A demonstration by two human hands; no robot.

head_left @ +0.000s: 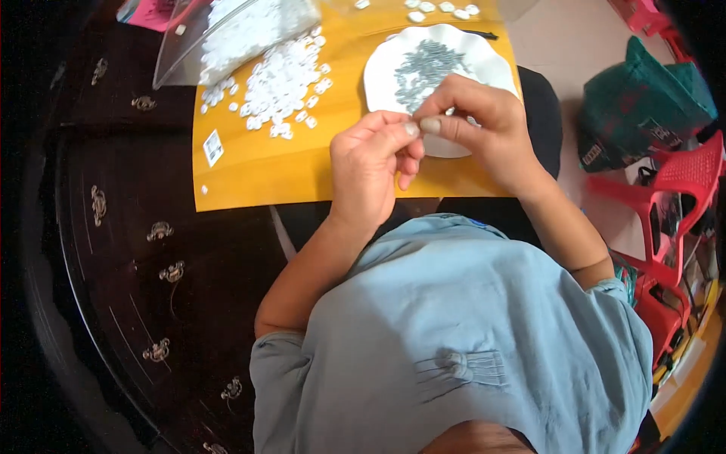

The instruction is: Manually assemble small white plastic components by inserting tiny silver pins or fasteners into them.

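**Pinching at the edge of a white plate (380, 79)**

The left hand (366, 160) and the right hand (486, 121) are brought together at the plate's near-left rim, thumbs and forefingers pressed into pinches that meet at the tips. Whether anything is gripped between them cannot be told, as the spot is covered by the fingers.

Slim grey pieces (429, 64) are heaped on the scallop-edged plate, at one o'clock from the meeting fingertips. The plate is carried by a yellow sheet (265, 178). Between nine and ten o'clock, a pile of small white pieces (281, 85) is spread on the sheet, and at ten o'clock more are held in a clear plastic bag (253, 34). A few further white ones are scattered at twelve, beyond the plate. A printed label (212, 147) is seen at nine.

At three o'clock, off the sheet, a green bag (639, 106) is seen, with a red plastic chair (688, 170) just below it. Dark wooden drawers (113, 295) with metal handles are placed at eight; a pale blue top (454, 303) is worn at six.
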